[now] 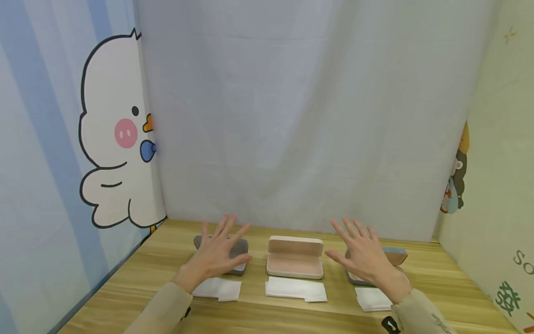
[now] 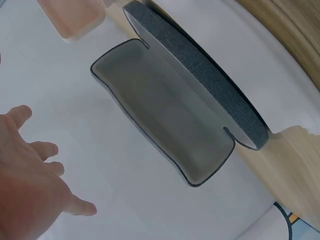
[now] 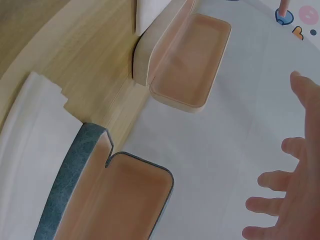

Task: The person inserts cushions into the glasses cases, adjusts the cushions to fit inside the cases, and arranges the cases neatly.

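Three eyeglass cases with raised lids stand in a row on the wooden table. On the left is a dark grey case (image 1: pixel 239 248) with a grey lining (image 2: pixel 165 110); my left hand (image 1: pixel 214 254), fingers spread, hovers in front of it and partly hides it. A cream case (image 1: pixel 295 265) with a pinkish lining (image 3: pixel 192 57) sits in the middle, between the hands. My right hand (image 1: pixel 369 260) is held with spread fingers before the blue case (image 1: pixel 395 255), covering part of it. Neither hand holds anything. The linings show bare in the wrist views.
In front of the cases lie folded white cloths: a left one (image 1: pixel 219 289), a middle one (image 1: pixel 295 288) and a right one (image 1: pixel 372 299). A pale curtain (image 1: pixel 292 116) hangs behind the wooden table (image 1: pixel 258 320), with printed cloth walls on both sides.
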A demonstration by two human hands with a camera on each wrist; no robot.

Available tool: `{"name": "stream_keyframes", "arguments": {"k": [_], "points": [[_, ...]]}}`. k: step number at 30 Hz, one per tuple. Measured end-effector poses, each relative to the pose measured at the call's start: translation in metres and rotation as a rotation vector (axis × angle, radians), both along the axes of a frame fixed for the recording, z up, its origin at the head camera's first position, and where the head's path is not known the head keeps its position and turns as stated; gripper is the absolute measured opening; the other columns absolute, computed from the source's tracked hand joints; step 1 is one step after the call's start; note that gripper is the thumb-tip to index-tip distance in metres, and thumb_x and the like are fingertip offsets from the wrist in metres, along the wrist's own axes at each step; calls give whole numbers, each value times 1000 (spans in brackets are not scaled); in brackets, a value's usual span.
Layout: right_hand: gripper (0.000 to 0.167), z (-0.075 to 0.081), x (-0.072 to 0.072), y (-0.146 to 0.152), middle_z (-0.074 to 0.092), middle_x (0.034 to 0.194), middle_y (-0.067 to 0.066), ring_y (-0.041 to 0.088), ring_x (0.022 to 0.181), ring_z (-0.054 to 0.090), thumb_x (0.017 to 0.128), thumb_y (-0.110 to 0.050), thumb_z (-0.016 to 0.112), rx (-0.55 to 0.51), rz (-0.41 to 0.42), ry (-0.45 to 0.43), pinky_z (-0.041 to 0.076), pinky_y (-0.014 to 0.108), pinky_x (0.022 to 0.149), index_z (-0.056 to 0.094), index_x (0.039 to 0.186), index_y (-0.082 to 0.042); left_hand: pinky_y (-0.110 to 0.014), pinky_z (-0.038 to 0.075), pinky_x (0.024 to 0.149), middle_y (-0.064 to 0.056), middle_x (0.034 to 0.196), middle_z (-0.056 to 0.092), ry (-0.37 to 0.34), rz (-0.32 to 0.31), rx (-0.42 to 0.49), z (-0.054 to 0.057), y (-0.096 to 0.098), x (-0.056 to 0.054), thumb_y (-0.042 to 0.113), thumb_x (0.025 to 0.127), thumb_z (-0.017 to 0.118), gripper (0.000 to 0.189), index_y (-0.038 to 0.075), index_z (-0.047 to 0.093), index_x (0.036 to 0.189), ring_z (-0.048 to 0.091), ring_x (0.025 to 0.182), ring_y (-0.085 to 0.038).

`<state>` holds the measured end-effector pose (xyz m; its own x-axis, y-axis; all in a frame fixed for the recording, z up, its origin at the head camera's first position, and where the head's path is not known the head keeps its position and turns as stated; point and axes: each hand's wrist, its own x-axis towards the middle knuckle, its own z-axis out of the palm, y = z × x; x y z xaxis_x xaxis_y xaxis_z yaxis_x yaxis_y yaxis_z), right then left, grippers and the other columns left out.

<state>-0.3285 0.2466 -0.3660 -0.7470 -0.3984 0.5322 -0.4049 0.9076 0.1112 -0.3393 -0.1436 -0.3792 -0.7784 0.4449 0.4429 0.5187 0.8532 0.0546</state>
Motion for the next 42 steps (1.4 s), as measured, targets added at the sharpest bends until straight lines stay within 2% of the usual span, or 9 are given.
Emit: {"name": "stream_keyframes", "arguments": {"k": [9, 16, 21, 27, 30, 33, 36, 38, 42], "points": [[79, 4, -3, -22, 40, 151, 18, 44, 136, 40, 88, -63, 55, -15, 38, -23, 35, 66, 106, 32, 151, -22, -78, 10, 110, -15, 161, 17, -5, 0, 44, 1, -13, -2, 62, 87, 57, 78, 30, 28, 152, 13, 149, -40], [78, 7, -10, -48, 43, 148, 19, 41, 128, 48, 86, -59, 60, -55, 108, -3, 43, 62, 100, 36, 149, -21, -75, 20, 110, -20, 156, 27, 41, 5, 102, 0, -33, -8, 58, 87, 60, 75, 27, 34, 150, 24, 143, -46], [74, 4, -15, -73, 56, 136, 16, 36, 116, 57, 88, -53, 62, -139, 212, -19, 49, 56, 93, 39, 148, -17, -74, 31, 104, -25, 153, 28, -20, 41, 192, -2, -53, -9, 54, 88, 62, 73, 24, 36, 149, 29, 137, -53], [68, 1, -18, -107, 59, 126, 12, 29, 110, 59, 92, -51, 58, -350, 298, -293, 52, 49, 89, 37, 149, -19, -76, 40, 92, -32, 147, 33, -128, 99, 279, -3, -81, -7, 52, 89, 61, 74, 17, 34, 149, 36, 128, -59], [67, -3, -22, -124, 60, 120, 10, 22, 101, 60, 94, -51, 56, -440, 340, -441, 53, 43, 83, 36, 149, -18, -68, 47, 87, -34, 141, 39, -173, 82, 337, -3, -97, -5, 47, 89, 65, 74, 13, 36, 148, 43, 123, -56], [68, -9, -26, -139, 63, 111, 8, 16, 92, 61, 94, -50, 55, -504, 388, -539, 54, 36, 79, 35, 148, -15, -55, 56, 74, -34, 134, 43, -279, 52, 398, -3, -113, -3, 39, 89, 67, 74, 10, 33, 147, 55, 107, -49], [68, -14, -27, -153, 65, 106, 8, 14, 89, 62, 94, -50, 55, -546, 402, -609, 54, 32, 75, 37, 147, -12, -43, 59, 59, -31, 116, 50, -496, 24, 502, -4, -129, 0, 31, 89, 68, 76, 11, 25, 148, 64, 83, -39], [67, -18, -29, -160, 65, 100, 9, 19, 81, 64, 94, -49, 56, -579, 408, -648, 54, 29, 68, 38, 145, -9, -41, 59, 53, -27, 102, 54, -650, 9, 565, -5, -138, 2, 29, 90, 68, 78, 14, 19, 148, 65, 68, -32], [63, -26, -29, -171, 65, 96, 14, 33, 64, 64, 94, -43, 59, -670, 412, -741, 54, 29, 57, 41, 141, -5, -43, 61, 56, -23, 92, 59, -875, -33, 672, -9, -150, 6, 23, 93, 65, 74, 17, 14, 146, 68, 62, -28]]}}
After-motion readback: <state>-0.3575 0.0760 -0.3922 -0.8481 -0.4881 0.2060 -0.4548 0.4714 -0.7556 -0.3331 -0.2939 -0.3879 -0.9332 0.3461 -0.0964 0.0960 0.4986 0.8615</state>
